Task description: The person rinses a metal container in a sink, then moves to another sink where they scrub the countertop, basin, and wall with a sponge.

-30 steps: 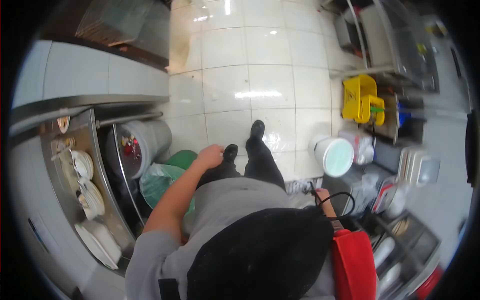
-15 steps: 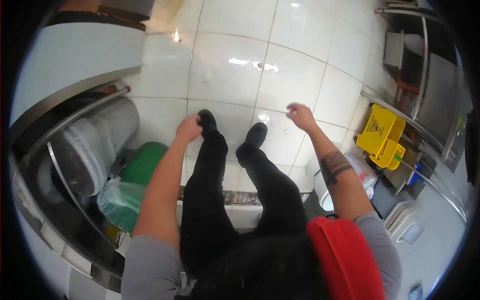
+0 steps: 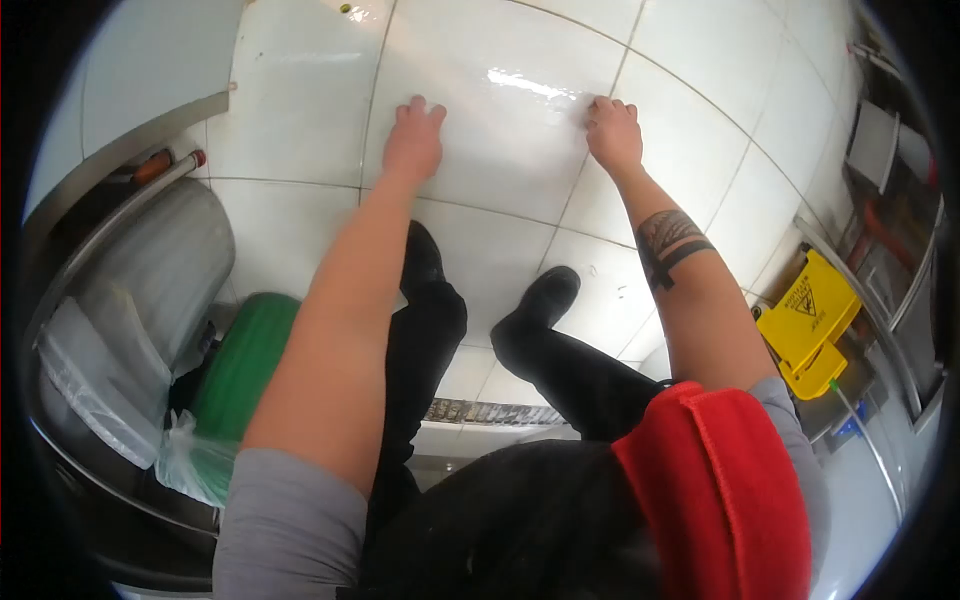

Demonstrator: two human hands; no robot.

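My left hand [image 3: 412, 142] is stretched forward over the wet white floor tiles [image 3: 490, 150], its fingers spread and nothing in them. Farther right, my right hand [image 3: 613, 135] also reaches out above the tiles, fingers bent but apart, with no object visible in it. Whether either hand touches the floor I cannot tell. Below them are my two black shoes [image 3: 552, 295]. A red cloth [image 3: 715, 480] lies against the dark clothing at my right side.
A green bin [image 3: 240, 355], a clear plastic bag [image 3: 190, 455] and a grey bin [image 3: 180, 250] stand at left under a counter. On the right is a yellow mop bucket [image 3: 810, 310] beside metal rails. A small green bit [image 3: 346, 8] lies on the floor ahead.
Both hands have moved forward, away from my body, and the left hand's fingers now show spread. The view has tipped downward and closer to the floor.
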